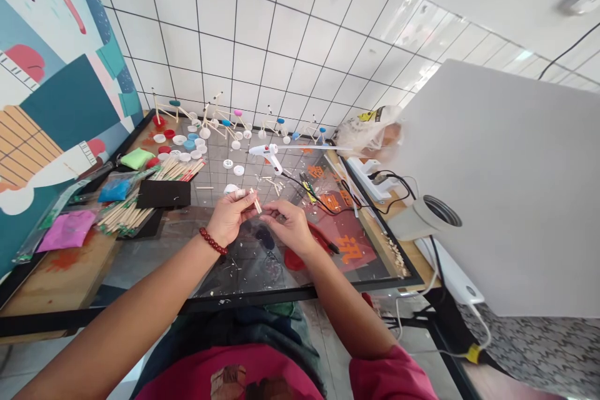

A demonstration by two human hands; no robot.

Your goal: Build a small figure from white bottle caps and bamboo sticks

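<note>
Between the thumb and fingers of my left hand [230, 217], a few short wooden sticks [256, 201] stick up at a slant. A red bead bracelet circles that wrist. My right hand [289, 225] is close by on the right, thumb and forefinger pinched near the sticks' lower end; anything in that pinch is too small to make out. Just beyond the hands, a white hot glue gun [268, 154] sits on the glass tabletop [220, 275]. Short cut stick pieces [277, 186] and white bottle caps [239, 170] lie near it.
Stick models with cap wheels [225, 122] stand along the tiled wall. At left are bundled matchsticks [124, 217], a black card [164, 194] and pink clay [65, 230]. Yellow-handled cutters [307, 187], the gun's cable, a power strip [370, 178] and a lamp socket [425, 217] occupy the right.
</note>
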